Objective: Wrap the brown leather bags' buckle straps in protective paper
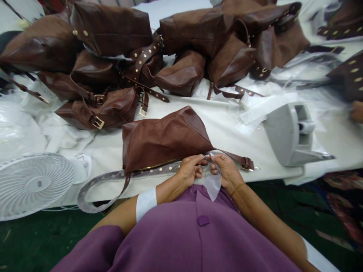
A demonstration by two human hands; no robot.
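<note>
A brown handbag (167,136) lies on the table in front of me, its zipper edge toward my body. Along that edge runs a studded strap (99,181) in a clear plastic sleeve, looping out to the left. Both my left hand (191,170) and my right hand (226,170) are closed in a pinch on clear plastic film (212,185) at the bag's near right corner. One end of the film hangs down before my purple shirt. Beside my right hand, a short buckled strap (241,158) sticks out to the right.
Several brown bags (110,28) are heaped across the back of the table. A white fan (36,185) stands at the left edge. On the right sits a grey tape dispenser (292,134), with plastic wrapping (255,109) behind it. Another person's hand (356,111) shows at the far right.
</note>
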